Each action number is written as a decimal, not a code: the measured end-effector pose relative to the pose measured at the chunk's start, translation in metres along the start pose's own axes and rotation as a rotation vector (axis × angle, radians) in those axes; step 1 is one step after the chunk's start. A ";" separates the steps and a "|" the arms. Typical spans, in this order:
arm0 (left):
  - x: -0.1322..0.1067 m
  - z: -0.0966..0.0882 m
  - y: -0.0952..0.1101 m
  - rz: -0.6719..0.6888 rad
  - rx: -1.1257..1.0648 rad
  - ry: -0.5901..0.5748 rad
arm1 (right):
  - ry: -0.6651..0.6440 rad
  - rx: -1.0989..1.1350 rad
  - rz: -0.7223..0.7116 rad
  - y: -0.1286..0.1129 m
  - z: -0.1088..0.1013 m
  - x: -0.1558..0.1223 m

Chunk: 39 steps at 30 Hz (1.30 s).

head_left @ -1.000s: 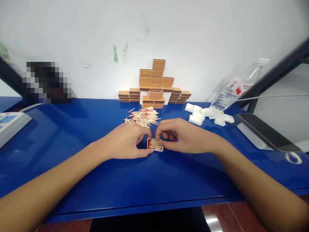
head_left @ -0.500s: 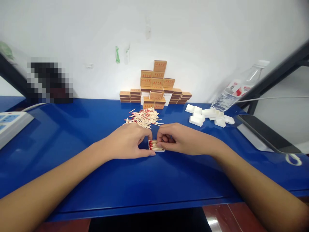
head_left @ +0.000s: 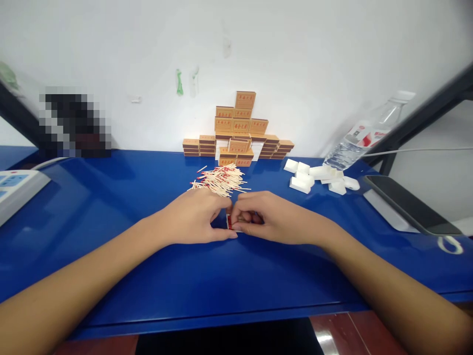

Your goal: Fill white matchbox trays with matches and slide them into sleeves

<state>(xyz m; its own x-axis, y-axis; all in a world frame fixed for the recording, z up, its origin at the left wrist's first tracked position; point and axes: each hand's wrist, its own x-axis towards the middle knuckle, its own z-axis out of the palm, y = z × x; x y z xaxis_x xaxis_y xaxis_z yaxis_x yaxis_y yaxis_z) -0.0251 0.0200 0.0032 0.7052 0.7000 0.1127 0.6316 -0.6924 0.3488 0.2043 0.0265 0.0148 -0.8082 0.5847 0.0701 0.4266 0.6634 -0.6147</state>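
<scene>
A small white matchbox tray (head_left: 227, 223) lies on the blue table, with red-headed matches (head_left: 229, 223) in it. My left hand (head_left: 194, 214) grips the tray's left end, index finger on the far side and thumb on the near side. Curled over the tray, my right hand (head_left: 275, 217) has its thumb and fingertips pinched together down by the match heads. Those fingers hide most of the tray, and I cannot make out what is between them. Just beyond both hands is a loose heap of matches (head_left: 221, 180).
Brown matchboxes (head_left: 241, 125) are stacked against the wall. White blocks (head_left: 300, 185) lie at the right, near a tilted water bottle (head_left: 351, 143) and a phone (head_left: 410, 202) resting on a white object. A white device (head_left: 22, 192) stands at the left edge.
My right hand has shifted left along the tray to the match heads and now covers more of the matches. My left hand keeps its hold on the tray.
</scene>
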 end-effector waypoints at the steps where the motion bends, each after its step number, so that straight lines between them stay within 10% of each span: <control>1: 0.000 -0.001 0.000 0.001 -0.012 -0.002 | 0.003 0.007 -0.004 0.001 0.000 0.000; 9: -0.003 -0.026 -0.019 -0.068 -0.046 0.154 | 0.383 -0.074 0.131 0.026 -0.004 0.003; 20: -0.004 -0.031 -0.036 -0.131 0.022 0.219 | 0.344 -0.186 0.290 0.013 0.035 0.017; 29: -0.002 -0.018 -0.024 -0.106 0.037 0.161 | 0.123 -0.247 0.430 0.022 -0.001 0.002; 34: 0.001 -0.006 -0.013 -0.070 0.003 0.083 | 0.310 -0.214 0.216 0.020 -0.009 -0.001; 39: 0.001 -0.004 -0.008 -0.077 0.024 0.036 | 0.122 -0.168 0.065 0.012 0.001 -0.001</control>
<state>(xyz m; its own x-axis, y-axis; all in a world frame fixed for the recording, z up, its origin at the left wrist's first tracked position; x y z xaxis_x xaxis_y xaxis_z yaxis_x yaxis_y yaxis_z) -0.0309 0.0273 0.0037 0.6429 0.7566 0.1196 0.6910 -0.6402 0.3355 0.2094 0.0336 0.0061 -0.7259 0.6742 0.1357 0.5459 0.6849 -0.4825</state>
